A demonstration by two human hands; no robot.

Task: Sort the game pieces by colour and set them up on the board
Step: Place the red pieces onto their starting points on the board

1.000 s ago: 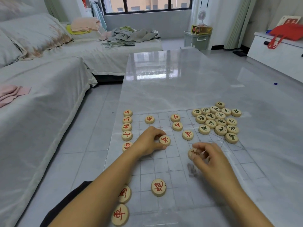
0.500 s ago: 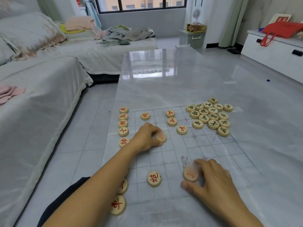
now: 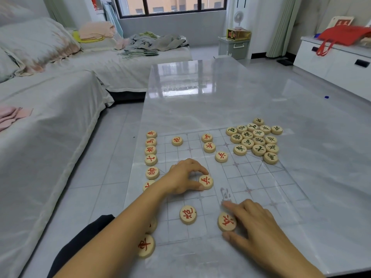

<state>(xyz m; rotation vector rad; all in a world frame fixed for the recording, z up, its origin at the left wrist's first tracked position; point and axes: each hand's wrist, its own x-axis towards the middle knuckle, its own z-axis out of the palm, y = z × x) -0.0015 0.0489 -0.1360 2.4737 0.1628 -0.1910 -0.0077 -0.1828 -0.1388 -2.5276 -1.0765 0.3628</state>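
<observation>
view from a head camera, looking down at a clear gridded board (image 3: 261, 183) on a glossy grey table (image 3: 200, 97). the left hand (image 3: 180, 177) curls thumb and fingertips round a red-marked disc (image 3: 206, 181) near the board's middle, pinching it as it lies flat. the right hand (image 3: 255, 225) rests nearer the viewer, its forefinger and thumb fairly straight on either side of a second red disc (image 3: 226, 221), touching its edge rather than closing on it. a column of red discs (image 3: 151, 150) lines the board's left edge; three more red discs (image 3: 209, 147) sit loosely clustered farther up. the green-marked discs (image 3: 255, 140) are bunched at the far right corner. sorting looks done and the red side is being laid out. next, each held disc needs nudging squarely onto a line crossing.
</observation>
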